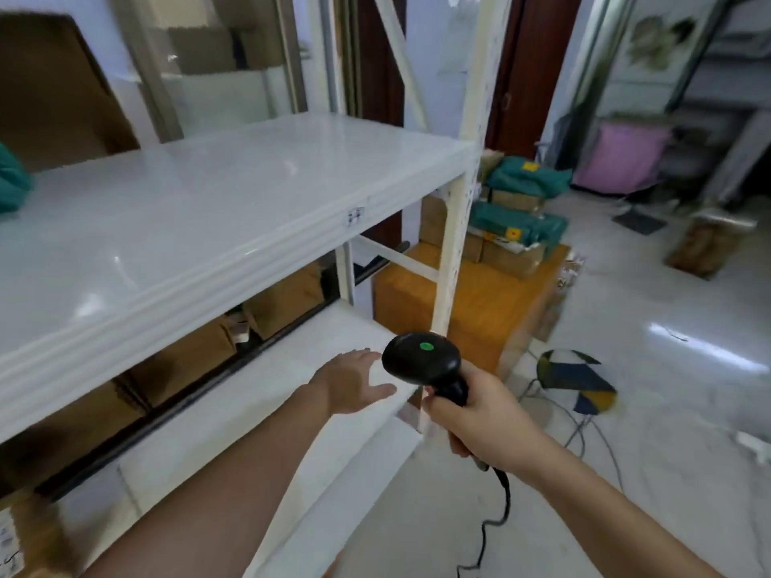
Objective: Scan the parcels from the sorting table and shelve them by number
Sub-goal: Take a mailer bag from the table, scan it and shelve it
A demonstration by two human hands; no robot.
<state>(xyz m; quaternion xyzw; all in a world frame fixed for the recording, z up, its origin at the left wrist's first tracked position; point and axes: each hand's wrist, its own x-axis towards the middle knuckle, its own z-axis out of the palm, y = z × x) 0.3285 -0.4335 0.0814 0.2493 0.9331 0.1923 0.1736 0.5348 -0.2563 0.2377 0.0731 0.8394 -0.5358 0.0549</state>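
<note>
Right grip [479, 415] holding scanner [421, 360], left grip [354, 383] spread over shelf edge [292, 410]

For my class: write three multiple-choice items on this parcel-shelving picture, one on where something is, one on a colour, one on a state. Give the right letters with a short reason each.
1. Where are the remaining parcels stacked?
A. On the wooden table beyond the rack
B. On the top shelf
C. On the floor by the stool

2. What colour is the dot on the scanner's head?
A. Red
B. Green
C. Blue

3. What is the left hand doing?
A. Gripping a box
B. Holding the cable
C. Open, holding nothing

Answers: 1 A, the green bags and boxes sit on the wooden table. 2 B, the scanner in the right hand shows a green dot. 3 C, the left hand has spread fingers over the lower shelf.
</note>
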